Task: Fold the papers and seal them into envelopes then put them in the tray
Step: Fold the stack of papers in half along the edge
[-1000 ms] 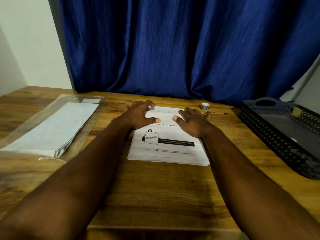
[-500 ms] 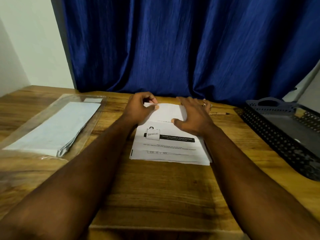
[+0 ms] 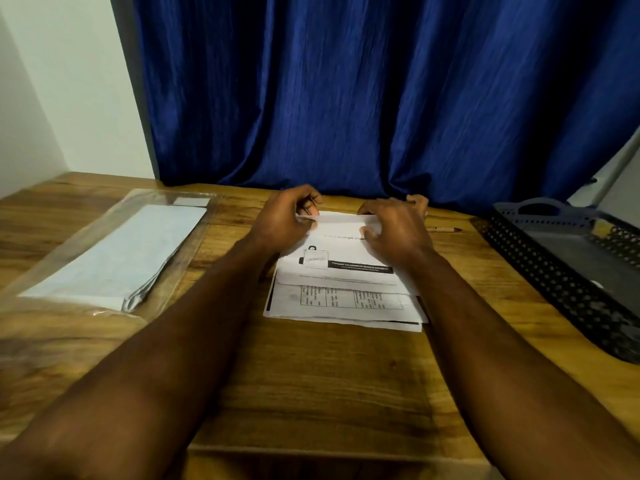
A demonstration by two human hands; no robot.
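A stack of printed white papers (image 3: pixel 343 308) lies in the middle of the wooden table. The top sheet (image 3: pixel 341 258) is partly lifted, its far edge folded toward me. My left hand (image 3: pixel 285 221) pinches that far edge at the left corner. My right hand (image 3: pixel 394 226) grips the same edge on the right side. A clear plastic bag of white envelopes (image 3: pixel 114 258) lies to the left. The dark perforated tray (image 3: pixel 561 271) stands at the right.
A brown pen (image 3: pixel 445 230) lies on the table just right of my right hand. A blue curtain (image 3: pixel 363 91) hangs behind the table. The table's front edge runs close below my forearms.
Both hands have moved from lying flat on the top sheet to its far edge. They have lifted that edge and drawn the sheet back, uncovering the sheet with a table beneath.
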